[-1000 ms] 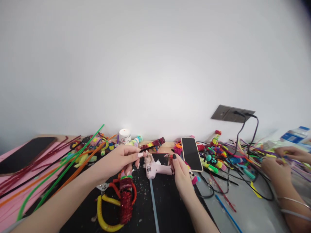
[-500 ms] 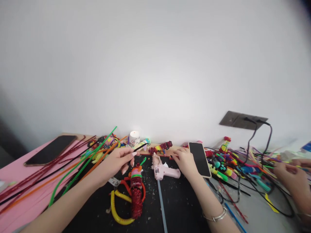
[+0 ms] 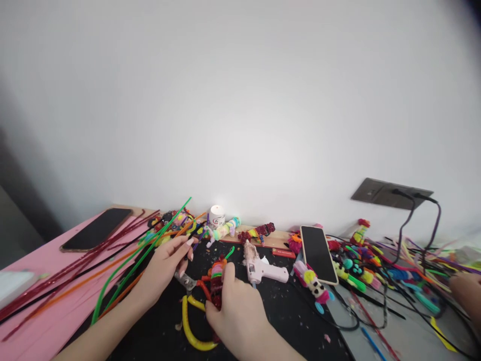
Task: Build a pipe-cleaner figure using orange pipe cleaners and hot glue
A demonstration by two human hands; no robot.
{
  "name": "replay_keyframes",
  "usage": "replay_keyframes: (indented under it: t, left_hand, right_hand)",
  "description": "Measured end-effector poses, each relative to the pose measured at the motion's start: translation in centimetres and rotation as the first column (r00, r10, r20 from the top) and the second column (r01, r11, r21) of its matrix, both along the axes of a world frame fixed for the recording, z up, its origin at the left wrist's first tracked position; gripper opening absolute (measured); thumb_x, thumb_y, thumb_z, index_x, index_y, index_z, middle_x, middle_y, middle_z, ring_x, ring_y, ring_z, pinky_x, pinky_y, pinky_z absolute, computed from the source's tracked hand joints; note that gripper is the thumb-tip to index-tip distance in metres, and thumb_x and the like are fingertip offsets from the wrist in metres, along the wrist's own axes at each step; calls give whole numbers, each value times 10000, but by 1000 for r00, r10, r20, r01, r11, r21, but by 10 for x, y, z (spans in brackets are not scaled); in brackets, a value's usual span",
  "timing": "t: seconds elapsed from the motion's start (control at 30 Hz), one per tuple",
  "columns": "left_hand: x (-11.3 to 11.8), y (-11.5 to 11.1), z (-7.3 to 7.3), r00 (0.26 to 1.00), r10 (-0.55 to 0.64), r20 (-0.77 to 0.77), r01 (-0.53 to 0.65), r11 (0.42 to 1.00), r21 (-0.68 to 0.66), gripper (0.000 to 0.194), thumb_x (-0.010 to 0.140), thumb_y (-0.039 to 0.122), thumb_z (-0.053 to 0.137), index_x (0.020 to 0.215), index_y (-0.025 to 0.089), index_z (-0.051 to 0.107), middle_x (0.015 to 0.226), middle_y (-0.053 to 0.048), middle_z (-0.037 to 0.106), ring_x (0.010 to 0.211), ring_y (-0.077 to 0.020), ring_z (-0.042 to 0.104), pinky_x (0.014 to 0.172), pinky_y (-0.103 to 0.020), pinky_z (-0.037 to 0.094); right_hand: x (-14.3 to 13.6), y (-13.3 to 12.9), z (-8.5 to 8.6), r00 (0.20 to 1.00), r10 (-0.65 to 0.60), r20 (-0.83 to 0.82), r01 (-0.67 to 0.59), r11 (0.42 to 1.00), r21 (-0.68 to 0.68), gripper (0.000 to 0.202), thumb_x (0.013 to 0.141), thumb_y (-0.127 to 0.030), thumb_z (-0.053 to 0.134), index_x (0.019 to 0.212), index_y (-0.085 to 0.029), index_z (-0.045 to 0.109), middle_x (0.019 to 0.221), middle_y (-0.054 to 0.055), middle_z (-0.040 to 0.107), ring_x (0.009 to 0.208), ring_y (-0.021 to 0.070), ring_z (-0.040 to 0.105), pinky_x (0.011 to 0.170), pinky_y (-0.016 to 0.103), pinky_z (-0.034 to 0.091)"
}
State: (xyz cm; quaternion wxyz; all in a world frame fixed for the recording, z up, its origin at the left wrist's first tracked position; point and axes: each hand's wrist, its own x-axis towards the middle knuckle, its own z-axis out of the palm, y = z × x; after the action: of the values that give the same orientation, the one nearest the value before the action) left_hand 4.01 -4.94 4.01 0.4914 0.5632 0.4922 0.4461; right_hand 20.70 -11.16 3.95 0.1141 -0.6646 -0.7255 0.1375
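Observation:
My left hand (image 3: 171,263) is pinched at the fingertips on a short piece of black pipe cleaner (image 3: 197,231), partly lost against the clutter behind. Lower down, my right hand (image 3: 240,311) has its thumb and fingers closed round a dark red pipe-cleaner figure (image 3: 217,281) with an orange and green top; its lower part is hidden. Scissors with orange handles (image 3: 203,288) lie by the figure, their blades below my left fingers. A curved yellow tube-like piece (image 3: 188,328) rests in front. Just right of the figure lies a pale pink glue gun (image 3: 266,271).
Long pipe cleaners (image 3: 112,265) lie across the pink surface (image 3: 56,321), near a dark phone (image 3: 97,229). A second phone (image 3: 318,253), a spotted small figure (image 3: 315,286) and cables lie right. Another person's hand (image 3: 466,291) is at the far right. A white cup (image 3: 217,215) stands behind.
My right hand has moved from beside the phone down and left onto the red figure, uncovering the spotted figure. My left hand stays pinched. The view has shifted slightly left.

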Motion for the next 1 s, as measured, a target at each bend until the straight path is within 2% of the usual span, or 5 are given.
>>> replay_keyframes:
  t: [0.33, 0.57, 0.77, 0.93, 1.0]
  left_hand:
    - [-5, -3, -9, 991, 92, 92, -93, 996, 4, 297, 845, 469, 487, 681, 222, 471, 707, 17, 511, 470, -114, 397, 485, -252, 305]
    - [-7, -3, -10, 991, 98, 93, -100, 995, 22, 290, 859, 461, 476, 704, 216, 461, 733, 19, 508, 471, -103, 401, 489, -249, 318]
    - [-9, -1, -12, 989, 105, 104, -111, 992, 56, 266, 854, 447, 504, 771, 197, 472, 733, 22, 516, 458, -84, 405, 463, -230, 321]
    - [-10, 3, -19, 987, 113, 116, -123, 988, 90, 243, 848, 431, 508, 850, 188, 512, 709, 24, 549, 429, -83, 412, 436, -223, 325]
    - [-9, 4, -21, 988, 102, 115, -112, 990, 85, 235, 838, 421, 517, 884, 191, 522, 708, 23, 570, 418, -85, 417, 427, -222, 329]
  right_hand:
    - [20, 15, -4, 860, 13, -509, 52, 992, 112, 204, 761, -169, 510, 830, -231, 329, 653, -36, 485, 532, 149, 486, 524, 255, 357]
    - [14, 35, 5, 992, -22, -126, 46, 981, 188, 139, 804, -112, 524, 921, -157, 464, 831, 120, 615, 775, 259, 585, 646, 314, 386]
    - [7, 54, 7, 986, 6, 169, -38, 981, 190, 248, 829, -97, 541, 1077, -101, 536, 905, 187, 670, 891, 327, 596, 753, 398, 427]
    - [-3, 33, 18, 992, 44, 119, -79, 947, 313, 264, 829, -126, 550, 1092, -147, 558, 1140, 155, 600, 1035, 298, 549, 884, 426, 433]
    - [-11, 18, 18, 987, 145, 76, -157, 971, 183, 218, 809, -194, 591, 1022, -150, 581, 1037, 126, 632, 975, 283, 578, 841, 394, 476]
